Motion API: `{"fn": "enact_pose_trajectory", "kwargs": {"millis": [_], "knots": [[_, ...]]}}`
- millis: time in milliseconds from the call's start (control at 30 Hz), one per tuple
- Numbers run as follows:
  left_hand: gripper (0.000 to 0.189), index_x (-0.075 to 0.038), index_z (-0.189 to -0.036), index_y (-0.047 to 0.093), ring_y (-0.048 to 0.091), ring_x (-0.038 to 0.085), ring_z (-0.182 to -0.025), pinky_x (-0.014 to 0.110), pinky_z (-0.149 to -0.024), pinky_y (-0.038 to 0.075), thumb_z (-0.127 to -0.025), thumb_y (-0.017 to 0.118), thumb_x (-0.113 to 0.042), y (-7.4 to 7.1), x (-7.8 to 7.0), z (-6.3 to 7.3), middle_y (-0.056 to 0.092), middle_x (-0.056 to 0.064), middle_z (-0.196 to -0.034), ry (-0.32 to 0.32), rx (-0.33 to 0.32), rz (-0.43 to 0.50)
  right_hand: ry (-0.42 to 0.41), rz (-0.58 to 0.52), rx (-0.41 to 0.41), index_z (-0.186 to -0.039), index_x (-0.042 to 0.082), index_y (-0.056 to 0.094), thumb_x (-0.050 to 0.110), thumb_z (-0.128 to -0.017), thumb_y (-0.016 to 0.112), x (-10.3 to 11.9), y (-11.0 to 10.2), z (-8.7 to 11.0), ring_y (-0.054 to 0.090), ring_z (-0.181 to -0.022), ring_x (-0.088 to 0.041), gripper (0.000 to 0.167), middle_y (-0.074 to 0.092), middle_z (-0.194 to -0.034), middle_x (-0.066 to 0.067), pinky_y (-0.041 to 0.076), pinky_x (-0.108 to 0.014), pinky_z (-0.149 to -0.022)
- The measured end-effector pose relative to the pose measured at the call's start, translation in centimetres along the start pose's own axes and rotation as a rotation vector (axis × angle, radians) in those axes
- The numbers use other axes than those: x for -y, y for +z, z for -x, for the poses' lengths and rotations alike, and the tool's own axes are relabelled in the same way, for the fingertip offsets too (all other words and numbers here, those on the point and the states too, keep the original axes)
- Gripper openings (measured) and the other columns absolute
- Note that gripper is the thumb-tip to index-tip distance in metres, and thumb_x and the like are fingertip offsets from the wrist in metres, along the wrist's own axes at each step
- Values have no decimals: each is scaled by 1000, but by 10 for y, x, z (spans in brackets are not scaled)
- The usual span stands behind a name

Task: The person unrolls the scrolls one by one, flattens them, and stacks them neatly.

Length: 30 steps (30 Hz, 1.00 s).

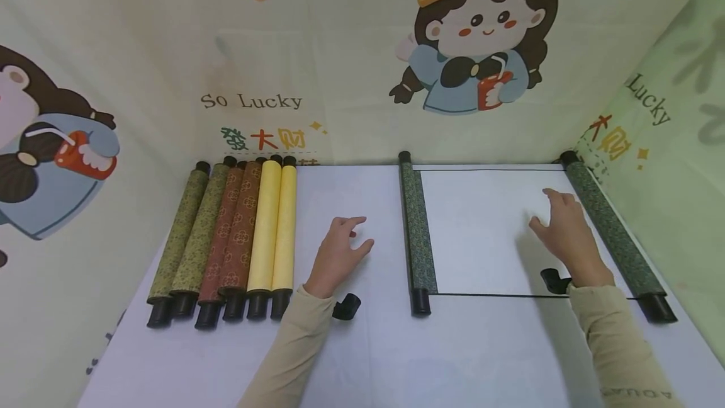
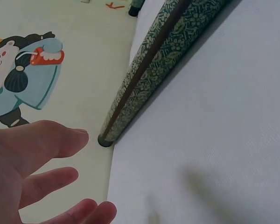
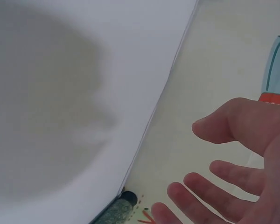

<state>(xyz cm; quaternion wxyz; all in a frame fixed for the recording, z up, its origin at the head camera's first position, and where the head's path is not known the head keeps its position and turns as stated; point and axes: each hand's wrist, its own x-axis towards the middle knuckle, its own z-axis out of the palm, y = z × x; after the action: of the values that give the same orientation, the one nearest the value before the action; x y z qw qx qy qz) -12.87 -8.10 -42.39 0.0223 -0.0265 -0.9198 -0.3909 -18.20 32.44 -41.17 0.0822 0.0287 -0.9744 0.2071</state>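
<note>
A dark green patterned scroll lies spread out on the right, its white sheet (image 1: pixel 481 232) stretching between a left roll (image 1: pixel 419 238) and a right roll (image 1: pixel 614 232) with black end knobs. My left hand (image 1: pixel 340 247) hovers left of the left roll, fingers loosely bent and holding nothing. In the left wrist view that roll (image 2: pixel 154 65) passes beyond the thumb, apart from the hand (image 2: pixel 32 154). Above the sheet, just left of the right roll, is my right hand (image 1: pixel 566 232), its fingers apart and nothing in them. The right wrist view shows this hand (image 3: pixel 256 158) off the paper.
Several rolled scrolls lie side by side on the left: olive green ones (image 1: pixel 192 238), red-brown ones (image 1: pixel 240 232) and yellow ones (image 1: pixel 274 225). They rest on a white table (image 1: pixel 362 357). A printed cloth (image 1: pixel 340 49) hangs behind and along both sides.
</note>
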Motion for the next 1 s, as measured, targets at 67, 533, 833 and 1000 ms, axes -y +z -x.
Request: {"fn": "enact_pose_trajectory", "kwargs": {"millis": [67,533,833,1000], "knots": [[46,-10,-133,62,61,28,-106,40,-82,52,-90,73,-22,-2,2,1,54,15,-126,-3,-4,-4,1,-13,3,-138,-19,35,5,-89,62,4,2,1,36,-117,-60,61,36,-130,-45,37,-70,-90],[45,-7,-132,63,61,27,-104,41,-84,53,-89,73,-18,-22,27,12,56,16,-124,-18,-43,-27,-36,-101,38,-145,-15,28,8,-93,60,41,18,12,42,-120,-51,65,42,-133,-37,40,-64,-94],[44,-6,-131,63,61,29,-104,43,-82,53,-89,73,-17,-31,33,16,57,18,-123,-17,-60,-65,-63,-171,50,-145,-13,30,8,-93,62,60,27,16,45,-121,-47,64,43,-133,-34,40,-61,-96],[44,-6,-131,62,61,30,-104,42,-82,54,-90,73,-18,-38,34,13,57,20,-123,-18,-69,-119,-48,-184,89,-146,-11,29,9,-94,60,76,34,19,45,-125,-46,64,42,-137,-32,40,-60,-99]]}}
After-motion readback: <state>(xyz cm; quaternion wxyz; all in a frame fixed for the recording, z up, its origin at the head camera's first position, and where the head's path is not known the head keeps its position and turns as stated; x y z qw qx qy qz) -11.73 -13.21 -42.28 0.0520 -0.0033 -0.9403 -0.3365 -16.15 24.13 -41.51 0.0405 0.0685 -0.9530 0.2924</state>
